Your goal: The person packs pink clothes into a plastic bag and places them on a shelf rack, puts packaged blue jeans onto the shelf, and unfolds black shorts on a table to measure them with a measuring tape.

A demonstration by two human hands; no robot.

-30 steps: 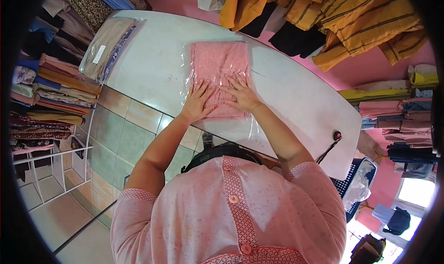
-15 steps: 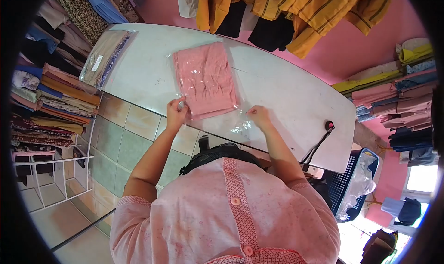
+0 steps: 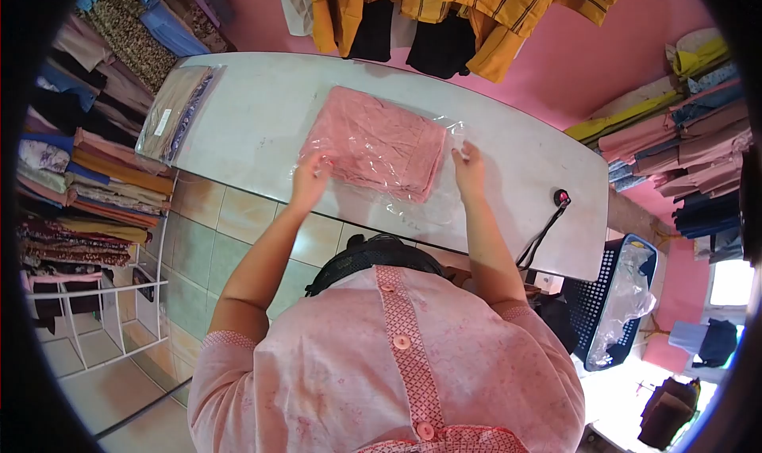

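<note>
A folded pink garment lies inside a clear plastic bag on the white table, turned at a slant. Loose, shiny plastic sticks out past the cloth along the near and right sides. At the bag's left near corner, my left hand has its fingers curled in on the plastic. My right hand is beside the right edge of the bag, thumb and fingers a little apart; whether it touches the plastic is hard to make out.
More bagged folded clothes lie at the left end of the white table. A cable with a red-tipped plug rests on the right. Below it stands a blue basket holding plastic. Yellow clothes hang behind the table.
The bagged garment has turned on the table and now lies more crosswise. My right hand has moved up and right along its edge; my left hand stays at the left near side.
</note>
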